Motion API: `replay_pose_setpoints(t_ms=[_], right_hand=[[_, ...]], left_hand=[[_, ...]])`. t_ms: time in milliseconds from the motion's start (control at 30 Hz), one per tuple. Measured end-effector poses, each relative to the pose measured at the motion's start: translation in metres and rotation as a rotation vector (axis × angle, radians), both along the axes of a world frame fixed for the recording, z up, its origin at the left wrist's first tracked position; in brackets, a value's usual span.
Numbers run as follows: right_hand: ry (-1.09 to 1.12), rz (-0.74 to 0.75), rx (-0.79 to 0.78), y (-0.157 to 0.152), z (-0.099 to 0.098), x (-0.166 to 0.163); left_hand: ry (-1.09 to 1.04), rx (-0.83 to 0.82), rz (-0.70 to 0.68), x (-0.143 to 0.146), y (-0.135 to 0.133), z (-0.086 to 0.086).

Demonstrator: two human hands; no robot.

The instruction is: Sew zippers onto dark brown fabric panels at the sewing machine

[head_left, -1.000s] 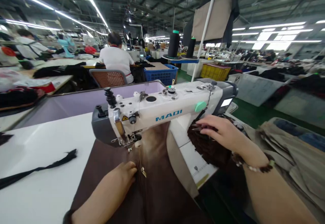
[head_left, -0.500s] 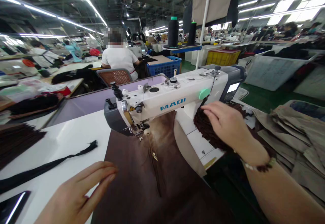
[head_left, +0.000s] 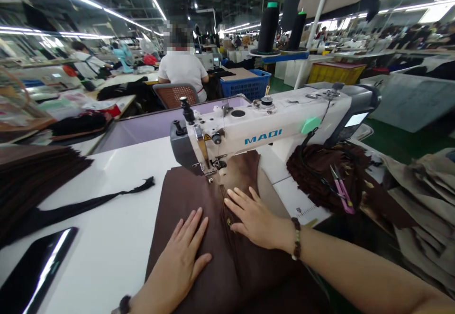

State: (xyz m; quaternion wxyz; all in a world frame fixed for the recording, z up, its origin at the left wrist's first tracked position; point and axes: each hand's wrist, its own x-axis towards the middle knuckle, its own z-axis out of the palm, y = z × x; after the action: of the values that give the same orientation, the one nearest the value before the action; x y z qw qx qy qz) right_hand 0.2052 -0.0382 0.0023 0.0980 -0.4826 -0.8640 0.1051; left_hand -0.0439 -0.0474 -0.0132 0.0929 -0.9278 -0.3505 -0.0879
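Brown fabric [head_left: 213, 276] lies across the machine bed, running under the presser foot [head_left: 210, 180] of a white sewing machine [head_left: 263, 138]. Flat on the fabric's left part rests my left hand [head_left: 181, 252], fingers spread. My right hand [head_left: 254, 217] presses on the cloth beside the zipper [head_left: 224, 209], its fingers apart, close below the needle area. The gold zipper pull [head_left: 229, 221] shows near my right thumb. Pink-handled thread snips [head_left: 343, 190] lie on a bundle of brown pieces [head_left: 316, 171] to the right.
A black phone [head_left: 39, 266] and a black fabric strip [head_left: 95, 202] are on the white table at left, near a stack of brown pieces [head_left: 39, 181]. Beige fabric [head_left: 426, 209] is heaped at right. A person in white [head_left: 183, 69] sits ahead, beside a blue basket [head_left: 245, 86].
My right hand has come from the brown bundle down onto the fabric by the zipper. My left hand has moved onto the fabric and flattened. The view has shifted left.
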Motion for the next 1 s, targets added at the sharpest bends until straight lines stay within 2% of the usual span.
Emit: replay_pose_setpoints(t_ms=[133,233,300,400,467,533,633,733,800,833,900,1000], right_hand=[[0.012,0.078,-0.081,-0.039,0.006,0.001],[0.009,0.114,-0.094,-0.057,0.004,0.0],[-0.003,0.122,-0.081,-0.062,0.001,-0.001],[-0.03,0.123,-0.068,-0.062,-0.001,-0.002],[-0.024,0.118,-0.068,-0.06,0.001,-0.002],[0.005,0.104,-0.071,-0.056,0.005,-0.004],[0.056,0.069,-0.072,-0.047,0.012,-0.009],[0.105,0.055,-0.05,-0.038,0.016,-0.015],[0.157,0.055,-0.051,-0.034,0.016,-0.017],[0.192,0.052,-0.059,-0.032,0.016,-0.018],[0.27,0.027,-0.075,-0.032,0.012,-0.018],[0.372,-0.063,-0.07,-0.033,0.003,-0.014]], left_hand=[[-0.003,-0.025,-0.02,-0.009,-0.041,0.009],[-0.081,-0.169,0.029,-0.02,-0.043,0.02],[-0.124,-0.241,0.155,-0.03,-0.027,0.028],[-0.141,-0.143,0.441,-0.047,0.006,0.036],[-0.122,-0.142,0.604,-0.057,0.02,0.035],[-0.161,-0.234,0.718,-0.063,0.024,0.031],[-0.297,-0.456,0.812,-0.06,0.016,0.028],[-0.442,-0.806,0.752,-0.051,0.003,0.039],[-0.565,-1.03,0.602,-0.046,-0.007,0.053],[-0.613,-1.077,0.52,-0.043,-0.013,0.061],[-0.654,-1.061,0.376,-0.035,-0.023,0.074],[-0.556,-0.974,0.252,-0.013,-0.037,0.085]])
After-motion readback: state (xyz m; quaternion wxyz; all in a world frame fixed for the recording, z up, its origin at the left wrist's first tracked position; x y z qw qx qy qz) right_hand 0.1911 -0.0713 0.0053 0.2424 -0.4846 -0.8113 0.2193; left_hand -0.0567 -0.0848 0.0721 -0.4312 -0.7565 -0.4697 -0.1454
